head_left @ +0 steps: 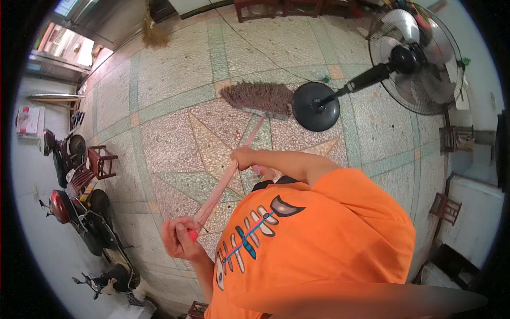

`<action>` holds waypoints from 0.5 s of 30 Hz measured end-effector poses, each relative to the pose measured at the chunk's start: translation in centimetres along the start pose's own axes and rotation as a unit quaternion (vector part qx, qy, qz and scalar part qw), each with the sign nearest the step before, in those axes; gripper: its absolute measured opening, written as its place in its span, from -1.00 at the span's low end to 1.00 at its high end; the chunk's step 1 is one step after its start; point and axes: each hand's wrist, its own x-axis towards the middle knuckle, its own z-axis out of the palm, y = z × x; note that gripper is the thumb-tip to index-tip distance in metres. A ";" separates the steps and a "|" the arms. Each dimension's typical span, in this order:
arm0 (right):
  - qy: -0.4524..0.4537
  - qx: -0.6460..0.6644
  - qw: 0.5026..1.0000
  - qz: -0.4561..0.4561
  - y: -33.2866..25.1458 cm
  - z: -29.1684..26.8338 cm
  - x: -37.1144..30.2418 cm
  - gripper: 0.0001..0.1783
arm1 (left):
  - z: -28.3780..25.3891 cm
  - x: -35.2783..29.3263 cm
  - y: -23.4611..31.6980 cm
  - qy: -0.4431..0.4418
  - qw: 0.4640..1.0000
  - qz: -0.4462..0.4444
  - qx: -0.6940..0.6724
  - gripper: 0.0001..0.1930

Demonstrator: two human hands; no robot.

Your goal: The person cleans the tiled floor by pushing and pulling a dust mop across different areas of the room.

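A dust mop with a shaggy brown head [256, 97] lies flat on the floor ahead of me. Its pale pink handle [217, 194] slants back toward my left side. Around the middle of the handle, my right hand [244, 158] is closed, with the arm stretched across in front of my orange shirt. My left hand [181, 237] is curled at the handle's upper end, against a red end cap [192, 234]; its fingers are slightly blurred. The mop head's right end sits right beside the round black base [316, 106] of a standing fan.
The standing fan [406, 58] leans into view at upper right. A dark cord [255, 47] crosses the patterned floor. On the left stand a small wooden chair [102, 161] and scooters [87, 218]. A straw broom [154, 34] leans at the far wall; stools [445, 208] line the right.
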 end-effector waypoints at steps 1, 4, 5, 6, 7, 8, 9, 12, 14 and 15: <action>0.032 0.012 0.999 -0.005 0.3 0.1 -1.1 -0.79 | 0.7 0.1 0.4 -0.008 1.000 -0.002 -0.002 -0.71; 0.033 0.050 0.997 0.051 0.8 -0.5 -4.8 -0.80 | 3.3 1.1 2.2 0.002 0.998 -0.062 -0.020 -0.67; 0.037 0.052 0.996 0.054 0.9 -0.5 -5.9 -0.80 | 4.0 1.3 2.9 -0.004 0.998 -0.062 -0.021 -0.67; 0.046 0.065 0.995 0.057 1.0 -0.5 -7.0 -0.80 | 4.7 1.3 3.4 -0.018 0.998 -0.061 -0.008 -0.68; 0.052 0.078 0.994 0.055 0.9 -0.2 -8.0 -0.81 | 5.2 1.2 4.0 -0.027 0.998 -0.060 0.008 -0.68; 0.051 0.079 0.994 0.053 0.8 0.1 -9.0 -0.81 | 5.5 1.1 4.4 -0.027 0.998 -0.060 0.011 -0.68; 0.065 0.097 0.991 0.064 0.8 0.4 -9.9 -0.81 | 5.7 1.2 4.6 -0.056 0.997 -0.044 -0.008 -0.68; 0.091 0.144 0.983 0.071 1.2 1.4 -13.3 -0.81 | 7.3 0.9 5.7 -0.110 0.992 -0.039 -0.057 -0.67; 0.111 0.178 0.975 0.071 2.5 3.0 -15.4 -0.80 | 9.2 0.9 6.7 -0.156 0.980 -0.065 -0.108 -0.66; 0.142 0.166 0.974 0.060 4.2 4.9 -16.1 -0.77 | 10.3 0.9 7.0 -0.165 0.978 -0.061 -0.109 -0.66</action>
